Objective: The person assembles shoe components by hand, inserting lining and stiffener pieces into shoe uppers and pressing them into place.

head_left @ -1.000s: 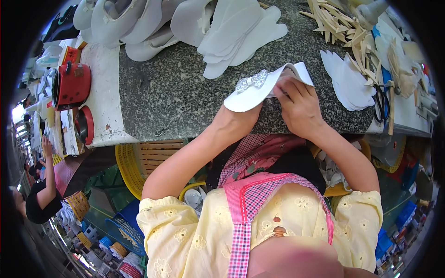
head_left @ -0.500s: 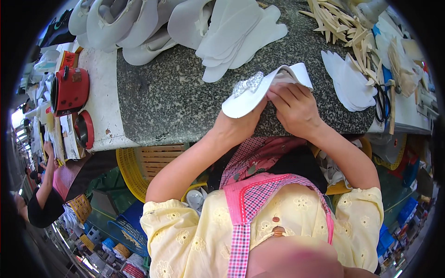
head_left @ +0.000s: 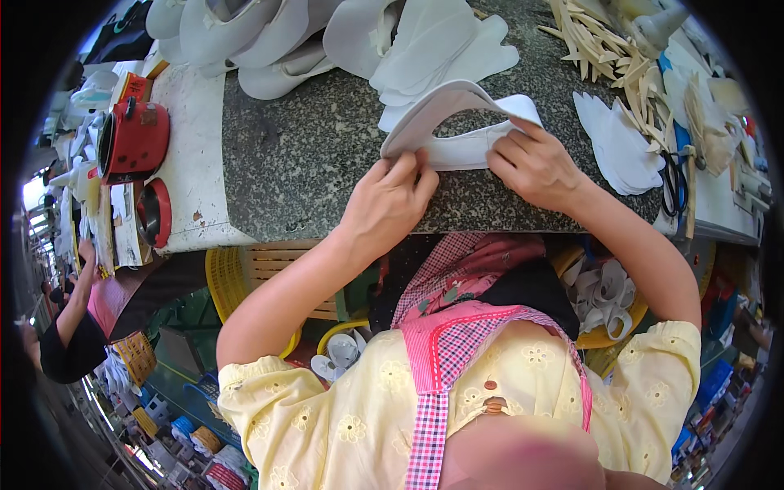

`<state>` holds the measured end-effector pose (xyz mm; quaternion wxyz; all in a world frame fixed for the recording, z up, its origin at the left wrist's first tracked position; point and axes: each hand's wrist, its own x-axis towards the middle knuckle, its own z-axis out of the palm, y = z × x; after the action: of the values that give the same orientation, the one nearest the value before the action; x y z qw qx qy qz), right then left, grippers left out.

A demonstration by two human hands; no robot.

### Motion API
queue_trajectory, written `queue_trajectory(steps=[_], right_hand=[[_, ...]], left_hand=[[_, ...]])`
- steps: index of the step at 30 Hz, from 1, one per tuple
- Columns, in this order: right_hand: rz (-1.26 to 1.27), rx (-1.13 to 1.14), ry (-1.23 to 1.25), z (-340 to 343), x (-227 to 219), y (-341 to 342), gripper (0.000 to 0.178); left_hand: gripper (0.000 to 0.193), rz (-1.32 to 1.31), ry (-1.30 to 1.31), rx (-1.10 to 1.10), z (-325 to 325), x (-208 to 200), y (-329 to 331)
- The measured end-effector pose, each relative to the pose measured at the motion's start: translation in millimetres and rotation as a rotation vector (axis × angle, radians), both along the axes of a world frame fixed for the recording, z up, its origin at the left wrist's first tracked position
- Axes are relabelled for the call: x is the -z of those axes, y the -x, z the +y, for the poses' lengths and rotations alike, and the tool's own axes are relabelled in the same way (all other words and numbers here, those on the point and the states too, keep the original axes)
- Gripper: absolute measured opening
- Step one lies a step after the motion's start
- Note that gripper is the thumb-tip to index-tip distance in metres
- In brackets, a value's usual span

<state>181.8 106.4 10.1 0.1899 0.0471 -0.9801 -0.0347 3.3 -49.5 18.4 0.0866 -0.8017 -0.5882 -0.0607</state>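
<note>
A white shoe upper (head_left: 429, 112) is held up over the dark speckled worktop, its opening facing me. My left hand (head_left: 392, 193) pinches the lower left edge of the upper, fingers closed. At the other end my right hand (head_left: 535, 167) grips the narrower band, with thumb and fingers pressed on it. The silvery bow seen earlier on its outer face is out of sight now. Just behind the upper lies a stack of flat white sole-shaped pieces (head_left: 445, 41), partly covered by it.
Several white uppers (head_left: 245, 33) are heaped at the back left. A red machine (head_left: 135, 140) stands on the left. To the right lie white cut pieces (head_left: 618, 143), pale pointed strips (head_left: 608, 57) and black-handled scissors (head_left: 673, 184). A yellow basket (head_left: 625, 327) of white parts is below. Another person works at far left.
The shoe upper has turned, so its inside and opening show instead of the bow. My hands have moved apart, the left one to the left end of the upper.
</note>
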Motion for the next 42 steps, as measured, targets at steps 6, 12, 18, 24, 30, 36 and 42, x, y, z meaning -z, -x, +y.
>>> queue_trajectory(steps=[6, 12, 18, 24, 30, 36, 42], right_hand=[[-0.137, -0.208, -0.228, 24.0, -29.5, 20.7, 0.008], [-0.249, -0.019, -0.403, 31.0, -41.7, -7.8, 0.015], [-0.049, 0.115, -0.13, 21.4, -3.3, -47.0, 0.015], [-0.05, 0.175, -0.098, 62.9, -1.6, -71.6, 0.013], [-0.127, 0.352, 0.155, 24.1, 9.6, -89.7, 0.034], [-0.314, 0.327, 0.147, 29.8, 0.6, -91.0, 0.036], [-0.254, 0.303, 0.017, 34.9, -12.5, -75.4, 0.025]], left_hand=[[0.035, -0.403, 0.027, 0.044, 14.0, -46.7, -3.6], [0.047, -0.187, 0.156, 0.173, 23.5, -5.8, -11.2], [0.05, -0.239, 0.159, 0.183, 50.2, -19.7, -11.2], [0.048, -0.146, 0.03, 0.32, 75.5, 8.8, -26.5], [0.046, -0.246, 0.029, 0.33, 74.9, 19.1, -43.7], [0.049, -0.394, 0.235, 0.373, 83.2, -16.6, -43.8], [0.041, 0.124, 0.183, 0.225, 99.3, -18.1, -24.8]])
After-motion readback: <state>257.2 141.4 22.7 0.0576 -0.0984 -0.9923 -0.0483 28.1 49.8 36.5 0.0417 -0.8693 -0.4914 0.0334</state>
